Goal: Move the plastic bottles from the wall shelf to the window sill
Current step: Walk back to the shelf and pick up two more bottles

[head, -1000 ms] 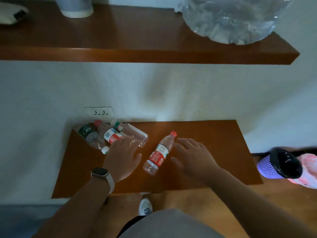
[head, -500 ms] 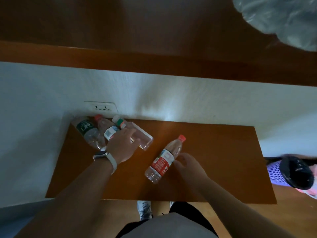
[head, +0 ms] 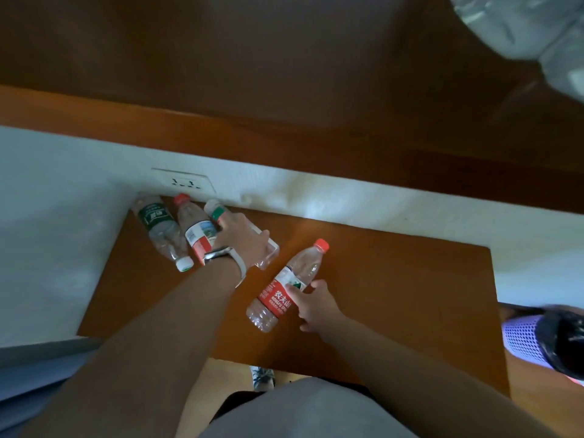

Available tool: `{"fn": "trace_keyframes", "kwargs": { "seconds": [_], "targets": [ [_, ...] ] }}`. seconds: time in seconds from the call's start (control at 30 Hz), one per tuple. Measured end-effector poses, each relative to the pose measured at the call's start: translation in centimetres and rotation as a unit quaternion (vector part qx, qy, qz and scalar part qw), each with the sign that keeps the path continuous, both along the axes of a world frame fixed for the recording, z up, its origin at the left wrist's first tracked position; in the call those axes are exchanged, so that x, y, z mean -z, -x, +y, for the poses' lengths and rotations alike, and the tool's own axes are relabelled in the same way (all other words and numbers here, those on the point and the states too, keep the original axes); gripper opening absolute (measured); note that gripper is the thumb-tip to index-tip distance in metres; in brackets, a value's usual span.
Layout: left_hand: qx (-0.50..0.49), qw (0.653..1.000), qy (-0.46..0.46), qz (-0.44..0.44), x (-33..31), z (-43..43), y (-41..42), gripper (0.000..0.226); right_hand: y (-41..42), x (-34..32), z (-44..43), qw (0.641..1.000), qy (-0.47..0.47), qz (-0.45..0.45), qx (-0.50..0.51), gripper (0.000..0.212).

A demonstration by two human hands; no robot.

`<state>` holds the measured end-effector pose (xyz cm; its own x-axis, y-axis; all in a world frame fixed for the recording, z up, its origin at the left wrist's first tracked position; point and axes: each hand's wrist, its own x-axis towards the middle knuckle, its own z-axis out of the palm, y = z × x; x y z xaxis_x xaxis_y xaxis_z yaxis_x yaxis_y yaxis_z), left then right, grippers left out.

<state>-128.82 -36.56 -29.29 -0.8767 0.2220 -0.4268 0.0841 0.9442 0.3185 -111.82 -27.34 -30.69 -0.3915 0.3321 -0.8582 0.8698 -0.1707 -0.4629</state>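
- Left hand [head: 243, 240], smartwatch [head: 221, 252] at the wrist: open and short of the cluster a second ago, now closed over the square clear bottle [head: 268, 256]; only that bottle's green-banded cap and base show.
- Right hand [head: 319, 303]: spread flat beside the red-label Nongfu Spring bottle [head: 282, 294] a second ago, now pinching it, thumb across the label.
- Meaning: both hands have gone from reaching to gripping; a two-bottle lift looks imminent, and nothing has been moved yet.
- Nongfu bottle: clear, ribbed, apparently empty, red cap, lying diagonally mid-shelf.
- Remaining stock: green-label bottle [head: 156, 222] and red-capped bottle [head: 197, 232], lying side by side at the wall corner.
- All four lie on the lower wall shelf [head: 395, 295]; window sill not in view.
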Motion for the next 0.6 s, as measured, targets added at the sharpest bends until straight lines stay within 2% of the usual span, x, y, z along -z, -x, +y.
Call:
{"fn": "trace_keyframes", "kwargs": {
  "seconds": [0.13,0.2,0.37,0.5,0.6],
  "targets": [
    [-0.029,0.998,0.050,0.024,0.6,0.7,-1.0,0.074,0.8,0.6,-0.2,0.999,0.019,0.005,0.026,0.083],
    [-0.056,0.996,0.047,0.041,0.9,1.0,-1.6,0.078,1.2,0.6,-0.5,0.999,0.027,0.017,0.036,0.081],
    [-0.124,0.990,-0.065,0.013,1.8,0.1,-2.7,0.087,1.5,1.1,-1.6,0.997,0.045,0.030,0.050,0.082],
    [-0.144,0.983,-0.114,-0.024,1.6,-0.4,-3.1,0.095,2.8,1.6,-2.5,0.986,0.071,0.034,0.144,0.084],
    [-0.189,0.966,-0.166,-0.053,1.6,-0.7,-3.1,0.096,3.2,1.9,-3.0,0.983,0.054,0.052,0.168,0.082]
  ]
}}
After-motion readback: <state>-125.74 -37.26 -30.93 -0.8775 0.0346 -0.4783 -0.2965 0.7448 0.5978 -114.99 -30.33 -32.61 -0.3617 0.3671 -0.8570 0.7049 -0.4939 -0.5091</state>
